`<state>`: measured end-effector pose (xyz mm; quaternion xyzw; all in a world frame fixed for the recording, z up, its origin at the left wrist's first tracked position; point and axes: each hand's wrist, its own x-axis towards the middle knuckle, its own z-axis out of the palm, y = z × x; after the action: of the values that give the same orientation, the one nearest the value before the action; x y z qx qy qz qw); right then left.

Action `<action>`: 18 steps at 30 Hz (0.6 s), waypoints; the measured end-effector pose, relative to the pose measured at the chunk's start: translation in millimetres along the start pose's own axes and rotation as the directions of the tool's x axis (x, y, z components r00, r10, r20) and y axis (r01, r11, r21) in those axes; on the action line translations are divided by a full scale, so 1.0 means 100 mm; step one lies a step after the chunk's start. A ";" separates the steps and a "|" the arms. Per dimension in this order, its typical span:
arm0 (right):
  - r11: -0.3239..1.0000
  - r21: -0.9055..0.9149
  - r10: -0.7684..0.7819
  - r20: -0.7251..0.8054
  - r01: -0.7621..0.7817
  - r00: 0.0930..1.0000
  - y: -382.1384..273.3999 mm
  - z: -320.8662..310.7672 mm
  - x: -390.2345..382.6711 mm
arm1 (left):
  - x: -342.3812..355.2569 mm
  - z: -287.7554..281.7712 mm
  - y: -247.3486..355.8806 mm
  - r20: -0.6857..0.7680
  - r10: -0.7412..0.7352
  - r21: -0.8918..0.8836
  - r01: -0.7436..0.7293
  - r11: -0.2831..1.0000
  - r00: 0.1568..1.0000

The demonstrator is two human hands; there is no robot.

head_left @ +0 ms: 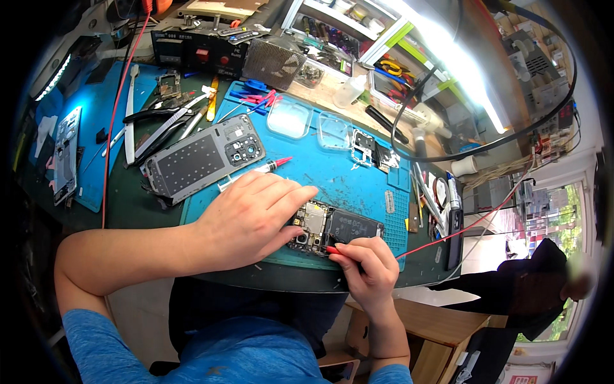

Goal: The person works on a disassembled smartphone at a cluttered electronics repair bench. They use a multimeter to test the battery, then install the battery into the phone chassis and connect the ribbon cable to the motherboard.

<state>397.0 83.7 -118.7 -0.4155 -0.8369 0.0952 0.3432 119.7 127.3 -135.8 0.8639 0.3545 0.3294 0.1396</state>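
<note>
An opened smartphone [355, 225] lies on the blue repair mat, its circuit board showing at the left end and a black battery at the right. My left hand [246, 214] grips the phone's left end, fingers along the far edge and thumb at the near edge. Pinched between the thumb and fingers of my right hand [371, 265] is a small red-tipped tool [333, 249], which meets the near edge of the board beside the battery. Most of that tool is hidden. Beyond my left hand lie a syringe [274, 165] with a red tip and a grey phone back cover [204, 157].
Clear plastic boxes [289, 117] and phone parts [374, 150] sit farther back on the blue mat [320, 173]. Tweezers and pliers [163, 131] lie at left. A ring-shaped black frame [416, 157] hangs at right. A person in dark clothes [511, 288] is at far right.
</note>
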 end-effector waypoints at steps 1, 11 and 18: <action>1.000 0.000 0.000 0.002 0.000 1.000 -0.01 0.00 0.00 | 0.00 0.00 0.00 0.002 -0.001 0.003 0.001 1.000 1.000; 1.000 -0.006 0.004 0.011 -0.004 1.000 -0.03 0.03 0.01 | -0.03 -0.02 -0.02 0.001 0.000 0.001 0.000 1.000 1.000; 1.000 -0.001 0.005 -0.009 -0.005 1.000 -0.04 -0.01 0.04 | 0.02 -0.08 0.04 0.032 -0.008 0.009 0.008 1.000 0.999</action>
<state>393.4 83.5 -113.9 -0.4184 -0.8343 0.0937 0.3467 117.7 126.1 -127.2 0.8682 0.3571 0.3136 0.1427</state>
